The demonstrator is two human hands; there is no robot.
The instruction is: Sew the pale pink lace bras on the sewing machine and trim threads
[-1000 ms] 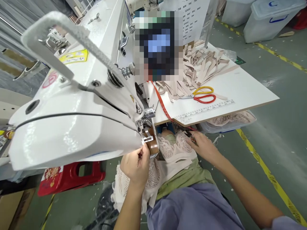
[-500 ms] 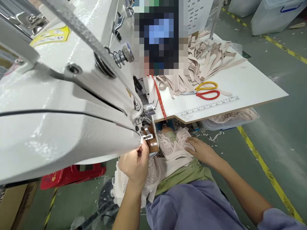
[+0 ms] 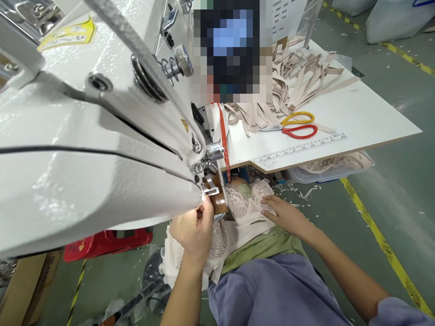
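A big white sewing machine (image 3: 84, 149) fills the left of the view. Its metal presser foot (image 3: 211, 186) sits over a brown arm end. My left hand (image 3: 193, 228) is closed in a pinch right at the foot, fingers pressed together on the edge of pale pink lace fabric (image 3: 243, 206). My right hand (image 3: 285, 215) lies flat on that lace over my lap, fingers stretched out and resting on it. More lace hangs down below my left wrist. A red strap (image 3: 223, 136) runs from the table down toward the foot.
A white table (image 3: 356, 117) holds a heap of beige straps (image 3: 288, 86), red and yellow scissors (image 3: 295, 127) and a printed ruler along its edge. A clear bin of lace (image 3: 333, 165) sits under it. A red stool (image 3: 108, 240) stands lower left. Yellow floor tape (image 3: 380, 244) runs right.
The view has shifted closer and lower to the machine. My right hand slid a little left and flattened onto the lace. My left hand stays pinched at the presser foot.
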